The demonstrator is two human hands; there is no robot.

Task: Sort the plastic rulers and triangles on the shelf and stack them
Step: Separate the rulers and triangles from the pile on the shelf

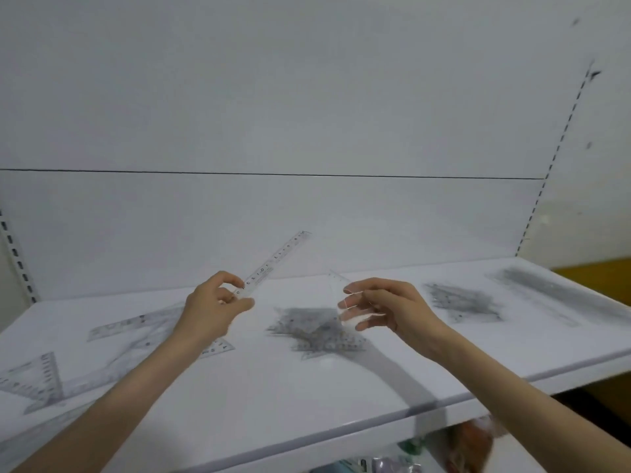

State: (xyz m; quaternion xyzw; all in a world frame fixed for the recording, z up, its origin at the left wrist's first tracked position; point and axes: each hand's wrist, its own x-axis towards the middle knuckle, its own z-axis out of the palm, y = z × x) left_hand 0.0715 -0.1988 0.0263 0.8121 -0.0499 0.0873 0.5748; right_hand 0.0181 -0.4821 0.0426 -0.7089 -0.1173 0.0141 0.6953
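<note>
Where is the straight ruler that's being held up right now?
In the head view, the ruler is just left of centre, pinched at its lower end by the left hand, slanting up-right above the shelf.

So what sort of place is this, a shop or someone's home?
Probably a shop or stockroom. The white shelf sits between slotted uprights against a plain back panel, like retail shelving. Piles of clear rulers and triangles lie on it, with blurred packaged goods below.
</note>
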